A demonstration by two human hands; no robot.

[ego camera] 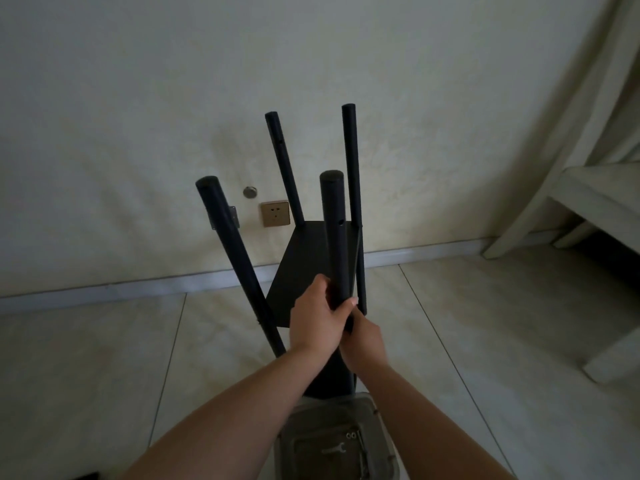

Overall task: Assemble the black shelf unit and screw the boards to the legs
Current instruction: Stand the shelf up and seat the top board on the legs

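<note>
The black shelf unit stands on the tiled floor in front of me, four round legs pointing up and splaying apart. A black board (304, 271) sits between the legs. My left hand (315, 317) grips the near right leg (334, 237) at the board's front edge. My right hand (363, 341) sits just below and to the right, curled at the same leg; what it holds is hidden. The near left leg (235, 258) leans left, and the two far legs (284, 168) (353, 188) rise toward the wall.
A small grey stool (332, 441) near my body carries a little wrench (334, 449) and a few screws (350, 436). A wall socket (275, 213) sits low on the wall behind. A pale draped piece of furniture (595, 216) stands at right.
</note>
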